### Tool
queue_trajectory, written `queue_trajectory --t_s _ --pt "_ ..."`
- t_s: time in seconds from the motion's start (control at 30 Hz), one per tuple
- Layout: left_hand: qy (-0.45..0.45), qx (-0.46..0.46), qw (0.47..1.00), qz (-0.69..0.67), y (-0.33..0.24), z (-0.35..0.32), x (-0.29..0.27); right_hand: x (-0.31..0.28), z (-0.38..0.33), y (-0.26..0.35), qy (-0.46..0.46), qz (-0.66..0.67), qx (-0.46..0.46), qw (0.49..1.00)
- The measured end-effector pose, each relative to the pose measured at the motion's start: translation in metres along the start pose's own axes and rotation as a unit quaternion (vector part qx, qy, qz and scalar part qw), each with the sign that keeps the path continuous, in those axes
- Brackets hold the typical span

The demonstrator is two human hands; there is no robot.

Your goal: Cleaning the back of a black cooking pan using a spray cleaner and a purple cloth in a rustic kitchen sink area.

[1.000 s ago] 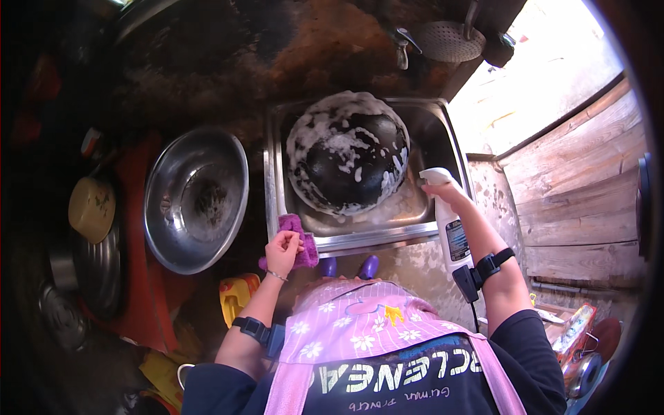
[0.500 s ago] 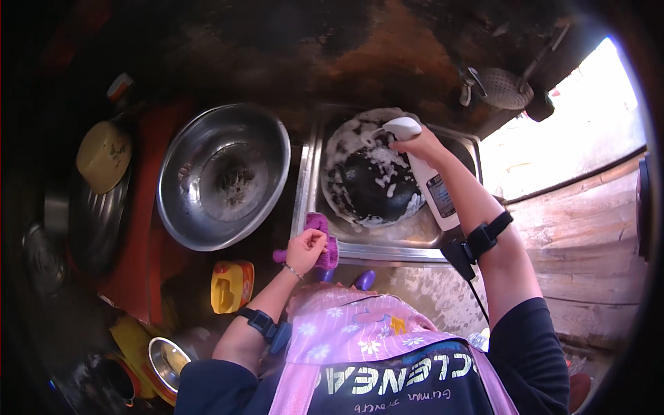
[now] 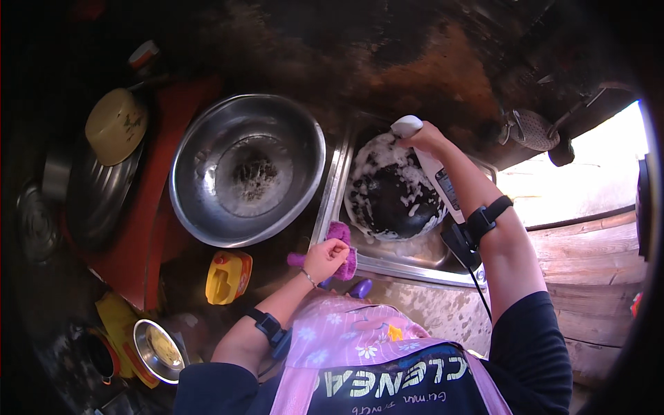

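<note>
Foamy pan (image 3: 398,197) in sink (image 3: 408,272), right and ahead of left hand (image 3: 325,261); right hand (image 3: 427,140) nearer, at its far-right edge, wrapped round bottle (image 3: 443,182). Bottle's long axis slants: head far-left, base near-right. Left fingers curled at cloth (image 3: 338,232); whether pinching it, cannot tell.

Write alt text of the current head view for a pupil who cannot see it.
The right hand holds a white spray bottle over a foamy, round black pan in a metal sink. The left hand holds a purple cloth; a metal basin is left.
</note>
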State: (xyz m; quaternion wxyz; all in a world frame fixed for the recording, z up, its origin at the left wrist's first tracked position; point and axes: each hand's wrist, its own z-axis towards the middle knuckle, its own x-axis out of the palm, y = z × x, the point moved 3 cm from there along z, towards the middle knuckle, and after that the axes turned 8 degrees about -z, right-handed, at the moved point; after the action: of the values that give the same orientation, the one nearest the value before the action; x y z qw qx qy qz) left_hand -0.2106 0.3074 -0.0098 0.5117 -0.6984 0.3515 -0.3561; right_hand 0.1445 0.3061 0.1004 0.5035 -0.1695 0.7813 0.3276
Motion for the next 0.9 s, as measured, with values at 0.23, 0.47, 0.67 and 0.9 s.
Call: queue_trajectory --t_s 0.23,0.47,0.67,0.9 --pt "0.008 -0.008 1.000 0.005 -0.003 -0.001 -0.002 0.002 0.012 0.008 -0.010 -0.016 0.044 0.999" --pt "0.010 -0.008 1.000 0.006 -0.003 -0.002 -0.003 0.006 0.013 0.020 -0.004 -0.033 0.058 0.998" --pt "0.016 -0.004 0.999 0.037 -0.002 -0.001 -0.003 0.006 0.017 0.020 0.001 -0.034 0.033 0.999" --pt "0.015 -0.008 1.000 0.019 -0.003 -0.002 -0.002 0.002 0.014 0.024 0.004 -0.041 0.057 0.998"
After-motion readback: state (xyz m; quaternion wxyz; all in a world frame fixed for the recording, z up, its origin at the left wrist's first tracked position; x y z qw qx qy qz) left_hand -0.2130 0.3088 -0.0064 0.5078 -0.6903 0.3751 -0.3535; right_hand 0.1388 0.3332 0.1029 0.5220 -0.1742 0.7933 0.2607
